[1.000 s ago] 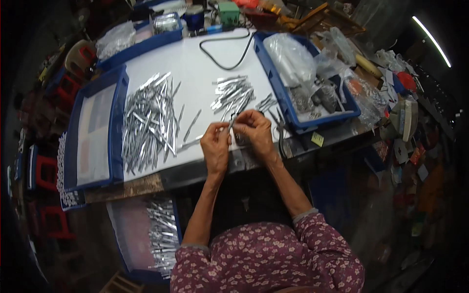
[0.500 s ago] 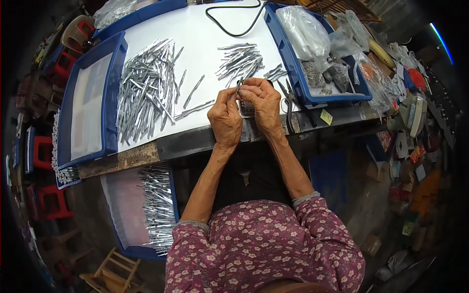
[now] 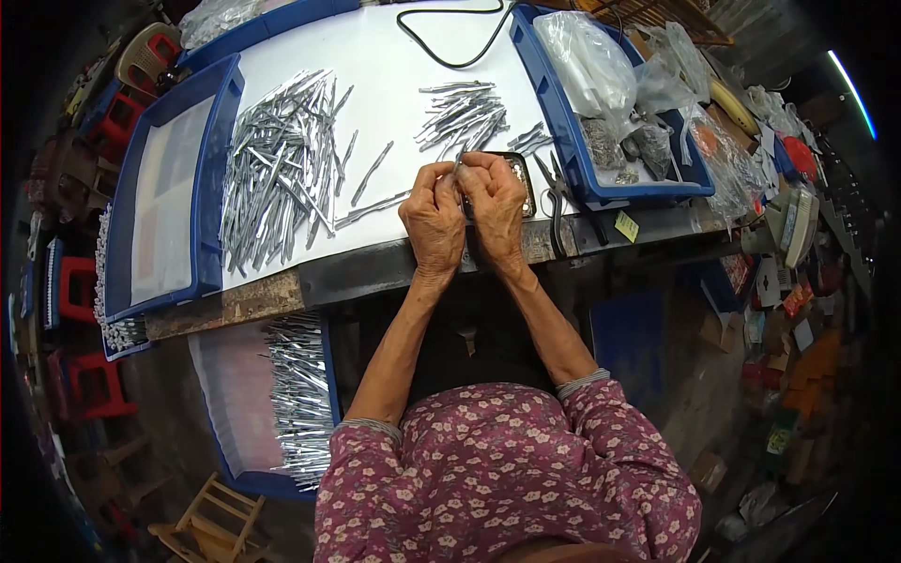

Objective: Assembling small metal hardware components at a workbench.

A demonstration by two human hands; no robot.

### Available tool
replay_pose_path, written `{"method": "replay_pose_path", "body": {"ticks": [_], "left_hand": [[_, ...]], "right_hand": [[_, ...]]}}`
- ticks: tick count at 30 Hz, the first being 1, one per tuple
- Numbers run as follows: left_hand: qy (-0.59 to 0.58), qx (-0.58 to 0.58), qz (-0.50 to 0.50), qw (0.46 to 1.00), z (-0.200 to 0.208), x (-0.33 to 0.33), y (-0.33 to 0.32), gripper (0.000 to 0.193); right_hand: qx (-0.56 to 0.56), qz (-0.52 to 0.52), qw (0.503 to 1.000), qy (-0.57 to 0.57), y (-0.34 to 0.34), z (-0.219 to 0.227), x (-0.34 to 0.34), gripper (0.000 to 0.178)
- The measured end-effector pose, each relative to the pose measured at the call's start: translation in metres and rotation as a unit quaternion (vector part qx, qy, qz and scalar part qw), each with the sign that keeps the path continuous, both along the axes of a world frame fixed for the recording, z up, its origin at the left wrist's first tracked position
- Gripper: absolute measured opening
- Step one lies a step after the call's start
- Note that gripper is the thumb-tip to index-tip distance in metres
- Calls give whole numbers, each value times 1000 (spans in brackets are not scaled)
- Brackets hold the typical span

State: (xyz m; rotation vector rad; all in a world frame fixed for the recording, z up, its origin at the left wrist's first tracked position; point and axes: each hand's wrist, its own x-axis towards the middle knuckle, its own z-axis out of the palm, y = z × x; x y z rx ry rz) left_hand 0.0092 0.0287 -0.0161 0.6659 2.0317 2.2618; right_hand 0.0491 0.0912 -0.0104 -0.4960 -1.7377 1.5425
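Observation:
Both my hands are closed and meet at the table's near edge. Between the fingertips of my left hand (image 3: 435, 220) and my right hand (image 3: 497, 206) is a slim metal piece (image 3: 459, 158), mostly hidden by the fingers. Partly behind my right hand lies a small dark tray (image 3: 528, 199) with tiny bits in it. Just beyond my hands is a small pile of slim silvery metal pieces (image 3: 463, 113). A larger heap of similar pieces (image 3: 282, 169) spreads over the white table surface (image 3: 375, 84) to the left. Pliers (image 3: 556, 199) lie right of the tray.
A blue bin (image 3: 610, 192) with plastic bags stands at the right; another blue bin (image 3: 214, 188) stands at the left. Below the table edge, a lower bin (image 3: 239, 403) holds many metal pieces. A black cable (image 3: 413, 42) loops at the back.
My right hand has shifted left, closer against my left hand, and its fingers have drawn in. More of the small dark tray now shows.

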Motion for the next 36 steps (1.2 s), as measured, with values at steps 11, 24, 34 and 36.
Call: {"method": "replay_pose_path", "body": {"ticks": [11, 24, 34, 36], "left_hand": [[-115, 114, -97, 982, -3, -7, -4, 11], [-181, 152, -150, 960, -3, -11, -9, 9], [-166, 119, -130, 970, -7, -3, -4, 10], [-164, 115, -127, 972, -8, -2, -1, 10]], "right_hand": [[-4, 40, 999, 12, 9, -7, -3, 32], [-166, 101, 980, 32, 17, -6, 1, 36], [30, -24, 999, 26, 1, -3, -4, 28], [78, -54, 995, 9, 2, -5, -6, 27]]}}
